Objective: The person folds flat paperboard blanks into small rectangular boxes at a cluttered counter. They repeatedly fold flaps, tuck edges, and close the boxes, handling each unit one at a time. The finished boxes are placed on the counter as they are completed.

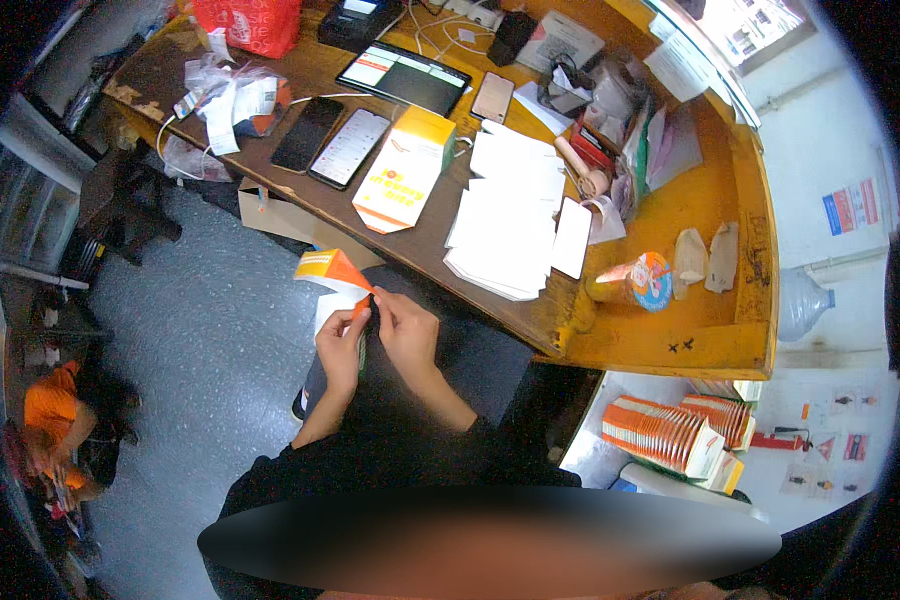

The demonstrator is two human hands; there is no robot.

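Note:
Both my hands are raised in front of the desk's near edge, working on a partly folded paper carton [332,268] in orange, yellow and white. My left hand [338,352] pinches its lower corner. Close beside it, my right hand [408,328] has its fingertips closed on the orange edge. Fingers hide part of that corner. On the desk past my hands lies another carton [398,180], white and yellow with orange print, its near end tapered. To its right is an uneven stack of flat white card blanks [505,225].
The brown desk [300,205] holds two phones [350,148], a tablet [405,78], cables and a red bag [250,22]. A drink cup [650,280] lies at the right. Nested orange-white cartons [660,435] stand lower right. A person in orange [50,415] is far left.

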